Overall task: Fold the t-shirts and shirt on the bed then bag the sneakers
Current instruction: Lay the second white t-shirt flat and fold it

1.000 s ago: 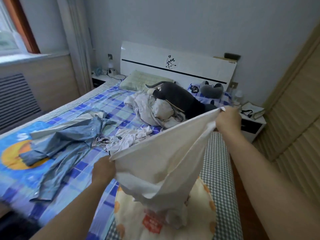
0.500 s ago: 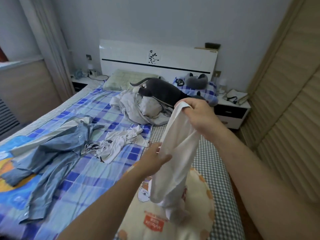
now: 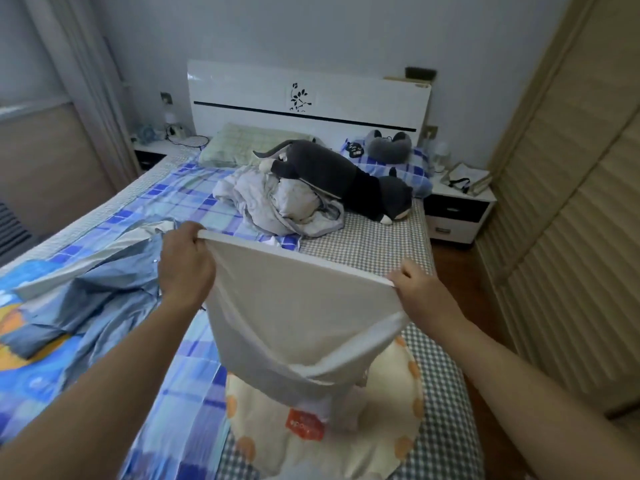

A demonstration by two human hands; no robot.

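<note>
Both hands held a white t-shirt (image 3: 298, 306) stretched above the bed (image 3: 363, 247); the left hand (image 3: 185, 268) and the right hand (image 3: 420, 292) each kept a grip pinching its top edge. A blue shirt (image 3: 93, 299) lay on the checked sheet at the left. A white headboard (image 3: 308, 98) stood against the pale wall.

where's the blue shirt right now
The blue shirt lies spread on the bed's left side, just beyond the left hand.
</note>
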